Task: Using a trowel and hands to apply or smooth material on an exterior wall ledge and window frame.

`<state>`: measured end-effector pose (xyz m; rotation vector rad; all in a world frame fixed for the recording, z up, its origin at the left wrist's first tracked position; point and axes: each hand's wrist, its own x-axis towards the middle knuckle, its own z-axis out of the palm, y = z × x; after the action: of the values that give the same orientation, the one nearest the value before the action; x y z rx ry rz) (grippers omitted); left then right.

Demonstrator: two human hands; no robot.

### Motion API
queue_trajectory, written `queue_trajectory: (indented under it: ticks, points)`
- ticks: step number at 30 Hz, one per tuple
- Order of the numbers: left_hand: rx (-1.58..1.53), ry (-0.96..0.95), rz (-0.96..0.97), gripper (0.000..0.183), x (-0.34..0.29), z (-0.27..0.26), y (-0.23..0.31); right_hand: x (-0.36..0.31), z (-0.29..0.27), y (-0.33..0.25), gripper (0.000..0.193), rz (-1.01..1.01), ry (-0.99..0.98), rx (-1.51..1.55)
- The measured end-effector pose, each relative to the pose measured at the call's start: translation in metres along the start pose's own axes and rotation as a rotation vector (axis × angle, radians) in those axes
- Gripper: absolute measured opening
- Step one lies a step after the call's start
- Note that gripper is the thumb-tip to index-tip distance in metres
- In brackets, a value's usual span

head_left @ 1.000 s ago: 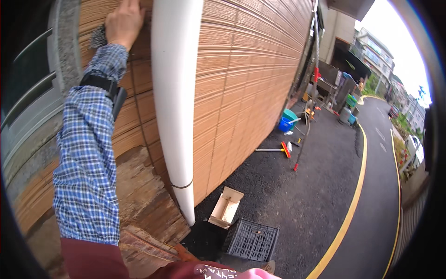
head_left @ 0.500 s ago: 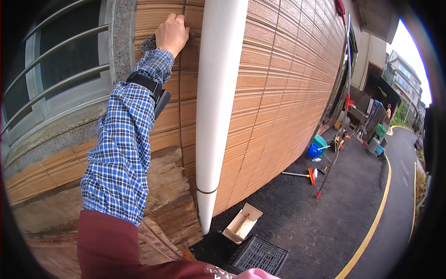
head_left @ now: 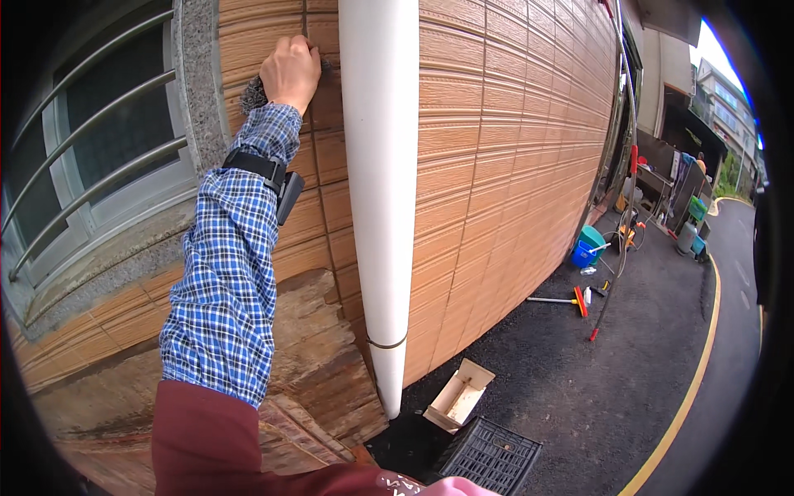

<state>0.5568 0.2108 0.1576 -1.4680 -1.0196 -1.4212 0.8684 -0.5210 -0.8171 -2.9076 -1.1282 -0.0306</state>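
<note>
My left hand (head_left: 289,73) presses against the tan ribbed wall tiles (head_left: 248,43) high up, between the window frame and a white downpipe (head_left: 380,182). Its fingers are closed over a dark grey, rough-textured pad (head_left: 251,97), which sticks out on both sides of the hand; most of it is hidden beneath the palm. The tiles beside and below the hand look darker, as if wet. A blue checked sleeve cover (head_left: 219,289) and a black strap with a small device (head_left: 263,168) are on my left arm. My right hand is out of view.
A barred window (head_left: 107,140) is at left. Weathered wooden boards (head_left: 306,339) lean below my arm. By the pipe's foot are an open cardboard box (head_left: 461,397) and a black crate (head_left: 492,455). Farther off are a squeegee (head_left: 581,302), a blue bucket (head_left: 585,253) and a long pole (head_left: 612,289).
The view has shifted slightly, so the box, crate and bucket sit farther right. My left hand stays on the tiles with the pad, seen slightly lower and to the left.
</note>
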Motion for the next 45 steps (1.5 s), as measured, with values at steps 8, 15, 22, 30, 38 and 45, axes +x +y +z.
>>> queue_trajectory:
  ticks: [8,15,22,30,38,45]
  points:
    - [0.025,0.055,0.012,0.014,-0.001,0.009,-0.004,0.004,0.005,-0.001,0.038,-0.048,0.053,-0.026]
    - [-0.026,0.107,0.062,0.014,-0.003,0.002,-0.001,0.008,0.014,-0.004,0.038,-0.098,0.113,-0.047]
    - [-0.034,0.055,0.039,0.014,-0.001,0.003,-0.001,0.023,0.005,-0.002,0.032,-0.060,0.032,0.018]
    - [-0.003,0.088,0.079,0.012,0.000,0.005,-0.002,0.024,-0.023,-0.018,0.026,0.026,-0.038,0.020]
    - [0.146,0.103,0.138,0.012,0.003,0.018,-0.008,0.020,0.002,-0.004,0.022,0.016,-0.026,-0.021]
    - [0.120,0.108,0.091,0.013,-0.001,0.012,0.002,0.015,0.004,-0.005,0.021,0.022,-0.014,-0.039]
